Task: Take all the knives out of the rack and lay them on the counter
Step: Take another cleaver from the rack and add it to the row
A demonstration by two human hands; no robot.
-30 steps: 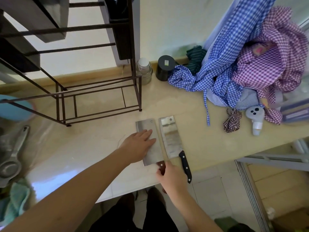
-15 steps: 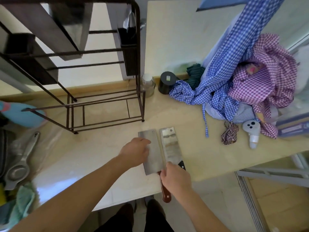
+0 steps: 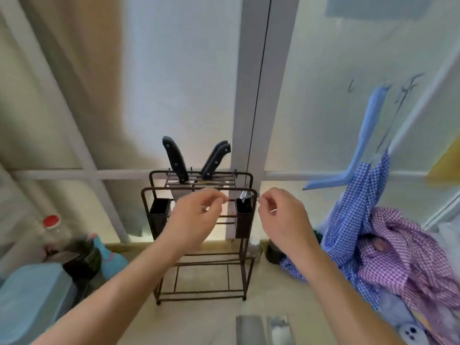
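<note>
A dark metal wire rack stands on the counter by the window. From its top slots stick up one black-handled knife and two more black knife handles side by side; their blades are mostly hidden. Two steel cleavers lie flat next to each other at the bottom edge of the view. My left hand and my right hand are raised in front of the rack's upper front bar. Both have loosely curled fingers and hold nothing.
Black cups hang on the rack's two sides. Blue checked cloth and purple checked cloth are piled at the right. A blue container and a red-lidded jar stand at the left.
Both hands have left the cleavers on the counter and risen to the rack's top. The view has tilted up from the counter to the rack and window.
</note>
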